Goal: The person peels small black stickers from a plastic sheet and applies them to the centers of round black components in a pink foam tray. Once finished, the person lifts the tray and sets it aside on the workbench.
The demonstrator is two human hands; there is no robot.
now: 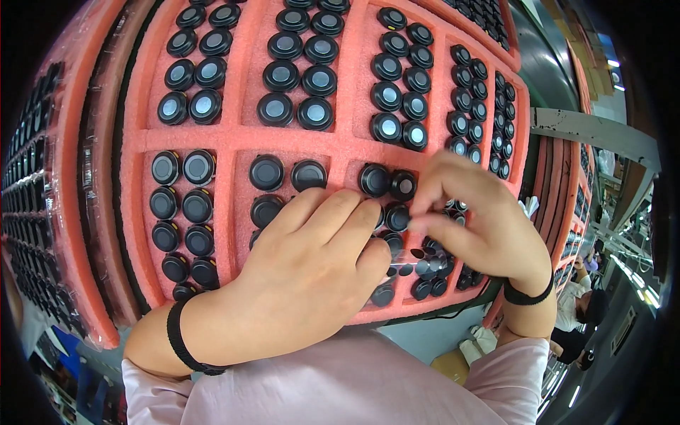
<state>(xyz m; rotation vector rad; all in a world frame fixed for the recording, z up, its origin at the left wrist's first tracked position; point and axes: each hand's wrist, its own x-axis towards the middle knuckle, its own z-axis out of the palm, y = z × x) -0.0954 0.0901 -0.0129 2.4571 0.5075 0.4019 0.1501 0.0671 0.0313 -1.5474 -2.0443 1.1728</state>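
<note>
Pink foam tray [227, 138], toward its near edge: right hand [482, 212] half curled, thumb and forefinger parted beside a black disc [398, 217]; left hand [304, 262] curls by clear film [418, 263] (either grip, can't tell).

the foam tray [180, 139] is salmon pink. its round parts [275, 110] are black, with silvery discs [387, 127] in the upper compartments and mostly darker grey ones below; some show yellow flecks [392, 27]. both wristbands [178, 334] are black, the shirt [340, 372] pale pink, the metal bar [595, 132] grey.
</note>
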